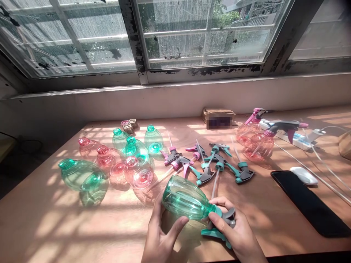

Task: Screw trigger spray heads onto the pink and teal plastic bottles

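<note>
I hold a green plastic spray bottle (186, 199) on its side above the near edge of the wooden table (41, 226). My left hand (161, 237) wraps round the bottle's body from below. My right hand (236, 233) is closed on the grey and teal trigger sprayer head (223, 223) sitting at the bottle's neck. Several loose trigger sprayer heads (208, 164), pink and teal, lie in a cluster just beyond my hands.
Several empty green and pink bottles (120, 164) lie at the left of the table. Two finished pink spray bottles (257, 140) rest at the back right beside a power strip (296, 137). A black phone (309, 202) and white mouse (304, 176) lie at right. A small cardboard box (218, 117) stands by the wall.
</note>
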Tool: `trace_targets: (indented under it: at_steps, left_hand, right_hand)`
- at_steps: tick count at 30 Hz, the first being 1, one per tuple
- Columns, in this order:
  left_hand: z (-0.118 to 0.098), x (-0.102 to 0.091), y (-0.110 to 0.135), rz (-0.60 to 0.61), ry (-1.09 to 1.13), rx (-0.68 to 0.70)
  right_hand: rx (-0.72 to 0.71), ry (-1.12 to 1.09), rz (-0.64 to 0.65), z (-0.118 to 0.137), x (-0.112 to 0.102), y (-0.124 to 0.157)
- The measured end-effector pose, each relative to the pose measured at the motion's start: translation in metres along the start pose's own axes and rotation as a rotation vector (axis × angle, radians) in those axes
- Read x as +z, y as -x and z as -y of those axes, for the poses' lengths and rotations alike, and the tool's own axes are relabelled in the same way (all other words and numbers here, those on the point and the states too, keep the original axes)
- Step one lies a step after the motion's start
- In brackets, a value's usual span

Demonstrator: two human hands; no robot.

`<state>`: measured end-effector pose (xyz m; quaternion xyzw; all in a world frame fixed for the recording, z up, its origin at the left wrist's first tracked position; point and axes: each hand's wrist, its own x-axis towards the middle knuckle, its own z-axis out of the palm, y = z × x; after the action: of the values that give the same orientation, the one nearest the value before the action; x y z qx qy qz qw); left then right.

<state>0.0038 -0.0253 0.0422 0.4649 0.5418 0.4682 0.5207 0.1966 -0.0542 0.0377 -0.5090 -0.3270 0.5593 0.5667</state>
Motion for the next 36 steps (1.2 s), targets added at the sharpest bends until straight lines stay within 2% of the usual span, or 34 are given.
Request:
trace_targets:
  at_steps: [4, 8, 36]
  left_hand:
    - [0.0013, 0.0000, 0.0001, -0.024, -0.028, 0.002]
    - [-0.0009, -0.0007, -0.0001, 0.009, -0.037, -0.001]
    - [0.0041, -0.0004, -0.0006, -0.006, -0.042, 0.013]
  right_hand:
    - [-0.015, 0.020, 0.016, -0.0003, -0.0010, -0.0007]
    - [-0.014, 0.031, 0.035, -0.0024, -0.0027, -0.0014]
    - [-0.009, 0.026, -0.010, 0.0004, 0.0006, -0.0004]
